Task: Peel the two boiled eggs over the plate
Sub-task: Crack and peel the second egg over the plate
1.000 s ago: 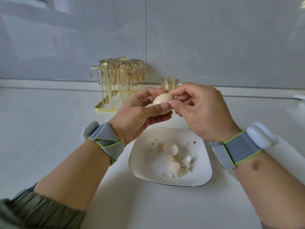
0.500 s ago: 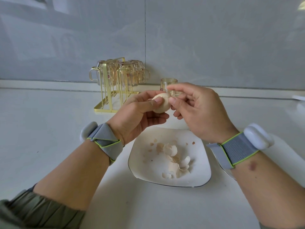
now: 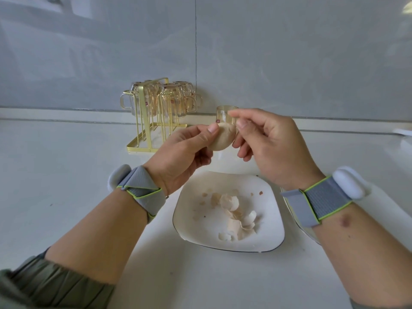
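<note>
My left hand grips a pale boiled egg between thumb and fingers, raised above the far edge of the white plate. My right hand meets the egg from the right, its thumb and forefinger pinching at the egg's upper right side. A heap of broken eggshell pieces lies in the middle of the plate. A second egg is not visible.
A gold wire rack holding several upturned glass cups stands against the back wall. One loose glass cup sits behind the hands. The rim of another white dish shows under my right wrist. White countertop surrounds the plate.
The egg has been turned in my left hand from lying sideways to more upright. My right fingers shifted up to its top right edge. Both hands sit slightly higher over the plate.
</note>
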The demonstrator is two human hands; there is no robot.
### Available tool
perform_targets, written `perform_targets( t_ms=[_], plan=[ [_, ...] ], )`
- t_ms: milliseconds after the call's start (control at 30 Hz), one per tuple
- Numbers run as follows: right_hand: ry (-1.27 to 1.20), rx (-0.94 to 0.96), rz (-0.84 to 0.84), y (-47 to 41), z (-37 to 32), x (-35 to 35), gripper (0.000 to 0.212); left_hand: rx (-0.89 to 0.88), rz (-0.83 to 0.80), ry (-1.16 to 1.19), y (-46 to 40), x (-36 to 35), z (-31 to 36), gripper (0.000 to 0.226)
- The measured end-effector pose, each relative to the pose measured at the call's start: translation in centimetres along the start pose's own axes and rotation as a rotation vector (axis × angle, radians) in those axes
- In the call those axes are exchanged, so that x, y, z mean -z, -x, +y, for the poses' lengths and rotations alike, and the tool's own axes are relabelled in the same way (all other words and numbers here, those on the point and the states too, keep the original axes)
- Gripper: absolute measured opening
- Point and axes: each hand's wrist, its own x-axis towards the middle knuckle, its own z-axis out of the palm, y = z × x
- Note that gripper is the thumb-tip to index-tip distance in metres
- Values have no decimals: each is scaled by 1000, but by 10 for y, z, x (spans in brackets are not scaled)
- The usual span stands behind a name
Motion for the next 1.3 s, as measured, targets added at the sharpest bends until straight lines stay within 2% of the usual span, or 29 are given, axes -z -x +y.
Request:
perform_targets(
  t_ms=[100,267,433,633,800,1300],
  plan=[
    [58,-9,6,-1,1,-1,27,19,7,145,-1,1,2,25],
    [147,-7,-46,2,0,-2,28,19,-40,341,-1,2,5,43],
    [201,23,-71,5,-4,-5,39,23,-54,146,1,0,5,23],
    [212,78,-49,6,-5,-6,30,59,-96,53,1,-3,3,45],
    [249,138,-40,5,-7,-4,15,41,-152,68,0,1,1,35],
    [352,154,-115,5,-2,-4,20,4,-134,-103,0,0,-2,35]
  ],
)
